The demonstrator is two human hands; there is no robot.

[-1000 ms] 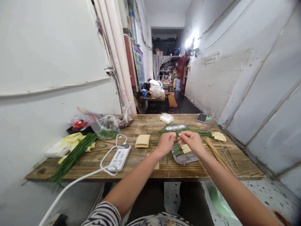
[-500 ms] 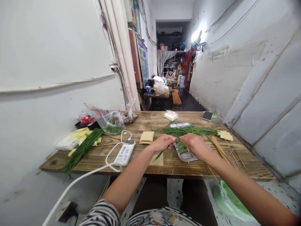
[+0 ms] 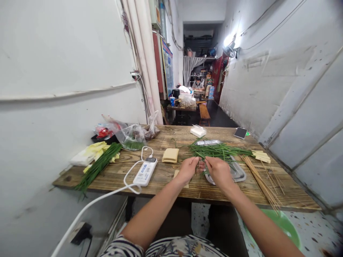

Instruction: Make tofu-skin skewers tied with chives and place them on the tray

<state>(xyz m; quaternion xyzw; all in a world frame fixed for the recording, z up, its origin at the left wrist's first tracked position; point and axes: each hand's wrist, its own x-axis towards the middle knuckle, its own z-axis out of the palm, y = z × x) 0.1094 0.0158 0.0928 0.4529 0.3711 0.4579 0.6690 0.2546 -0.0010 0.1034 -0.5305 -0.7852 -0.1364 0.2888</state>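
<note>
My left hand (image 3: 190, 168) and my right hand (image 3: 219, 172) are side by side over the near edge of a metal tray (image 3: 238, 172). The thumb and fingers of each are pinched together on thin green chives, whose strands are partly hidden by the fingers. Just beyond lies a loose heap of chives (image 3: 214, 150) across the tray. A single pale yellow sheet (image 3: 176, 173) is on the table, mostly covered by my left wrist. Left of my hands sits a stack of square tofu-skin sheets (image 3: 170, 155).
Bamboo skewers (image 3: 258, 178) and pale rolled pieces (image 3: 261, 156) lie at right. A white power strip (image 3: 145, 173), its cable, a chive bundle (image 3: 100, 165) and plastic bags (image 3: 132, 135) are at left. A white box (image 3: 198, 131) and a phone (image 3: 240, 133) stand behind. A green basin (image 3: 285, 223) is below.
My right hand has tilted more upright, and both hands stay close together. The view has shifted slightly, so the table's things appear a little further right.
</note>
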